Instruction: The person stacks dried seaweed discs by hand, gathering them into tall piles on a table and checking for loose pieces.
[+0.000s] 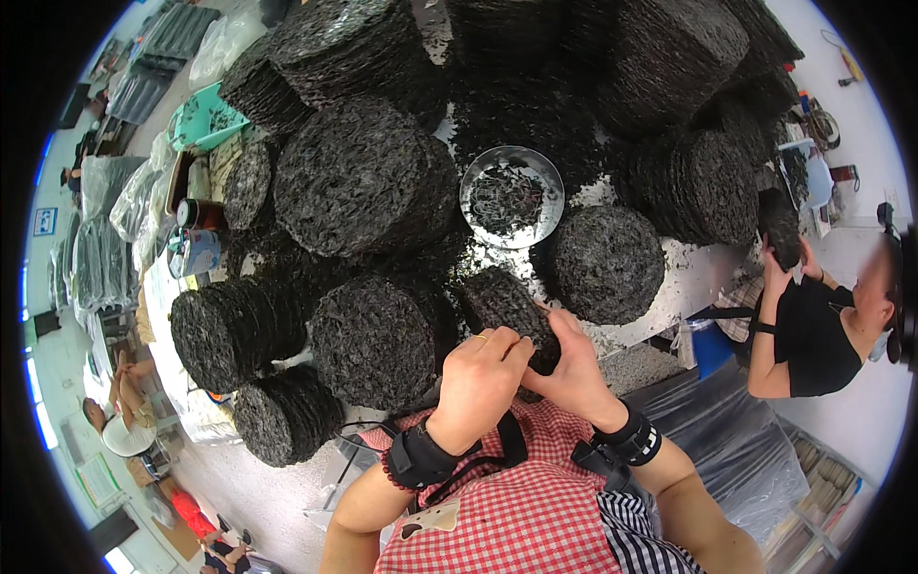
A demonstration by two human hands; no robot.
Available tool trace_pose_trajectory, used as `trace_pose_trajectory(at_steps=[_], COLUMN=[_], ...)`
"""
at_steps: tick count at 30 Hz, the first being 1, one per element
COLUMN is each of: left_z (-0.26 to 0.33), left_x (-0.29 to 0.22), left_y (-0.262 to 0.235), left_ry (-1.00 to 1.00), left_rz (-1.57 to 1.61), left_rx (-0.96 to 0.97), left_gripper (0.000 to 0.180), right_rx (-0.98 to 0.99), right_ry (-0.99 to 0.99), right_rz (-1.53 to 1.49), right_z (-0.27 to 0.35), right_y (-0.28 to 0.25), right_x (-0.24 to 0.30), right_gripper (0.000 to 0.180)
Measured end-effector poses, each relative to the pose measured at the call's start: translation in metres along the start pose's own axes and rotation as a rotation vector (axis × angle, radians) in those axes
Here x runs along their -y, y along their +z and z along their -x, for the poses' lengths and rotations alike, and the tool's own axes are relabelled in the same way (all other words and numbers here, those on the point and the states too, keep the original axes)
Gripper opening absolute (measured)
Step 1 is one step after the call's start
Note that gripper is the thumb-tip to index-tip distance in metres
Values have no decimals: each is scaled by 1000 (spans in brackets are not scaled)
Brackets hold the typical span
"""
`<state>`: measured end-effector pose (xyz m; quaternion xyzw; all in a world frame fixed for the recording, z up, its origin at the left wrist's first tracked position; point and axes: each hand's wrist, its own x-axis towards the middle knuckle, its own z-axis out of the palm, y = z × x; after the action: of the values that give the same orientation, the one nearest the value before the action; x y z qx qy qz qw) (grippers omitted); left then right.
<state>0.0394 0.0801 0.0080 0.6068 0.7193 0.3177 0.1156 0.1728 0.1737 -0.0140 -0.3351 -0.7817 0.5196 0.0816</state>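
Red-checked fabric (516, 521) is seen filling the lower middle of the frame, with two forearms rising from it, each strapped at the wrist with a black band. Just above, at centre, a dark round disc of dried, shredded material (505, 304) is held between both hands: the left hand (478, 378) is curled over its lower edge with fingers bent tight against it, a ring shown on one finger, while the right hand (574, 368) is pressed against its right side, fingers closed on the rim. More stacks of the same black discs (359, 177) are piled across the white table (693, 273), filling the upper half of the frame. A round metal bowl (512, 196) holding loose dark scraps is set among them, above the held disc. At the right edge, another person in a black top (813, 340) is seen with a dark disc raised in both hands. Grey plastic sheeting (741, 445) is draped at lower right
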Motion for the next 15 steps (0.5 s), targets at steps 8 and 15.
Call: trace_pose_trajectory(at_steps=[8, 15], left_z=[-15, -16], left_x=[3, 27], left_y=[-1, -14], left_ry=[-132, -455], left_rz=[6, 573], left_rx=[228, 389], left_gripper=[9, 8], right_rx=[-67, 16], right_ry=[-36, 41], right_rz=[66, 28], right_z=[-4, -13], right_y=[6, -2], right_x=[-10, -9], right_gripper=[75, 75])
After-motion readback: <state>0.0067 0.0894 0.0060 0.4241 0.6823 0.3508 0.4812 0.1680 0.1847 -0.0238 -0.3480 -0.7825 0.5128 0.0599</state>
